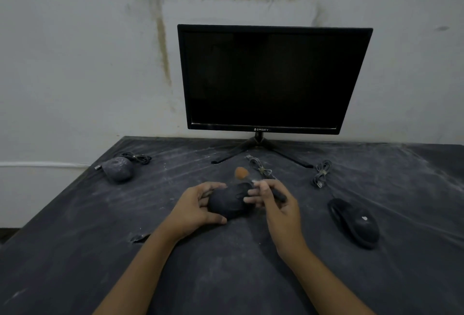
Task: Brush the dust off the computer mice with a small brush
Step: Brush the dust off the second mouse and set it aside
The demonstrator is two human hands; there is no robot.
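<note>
A black computer mouse (pixel 229 201) lies in the middle of the dusty dark table (pixel 75 252). My left hand (pixel 198 206) grips its left side, thumb at the near edge and fingers over the far edge. My right hand (pixel 273 201) pinches a small brush with a dark handle; its orange-brown bristle head (pixel 241 172) points up and away, just beyond the mouse's front. A dust-covered grey mouse (pixel 118 168) sits at the far left. A cleaner black mouse (pixel 355 221) lies at the right.
A black monitor (pixel 273 78) on a tripod foot stands at the back against a stained wall. Bundled mouse cables lie behind the middle mouse (pixel 261 169), at the right (pixel 321 173) and behind the grey mouse (pixel 136 157). The table's left edge runs diagonally.
</note>
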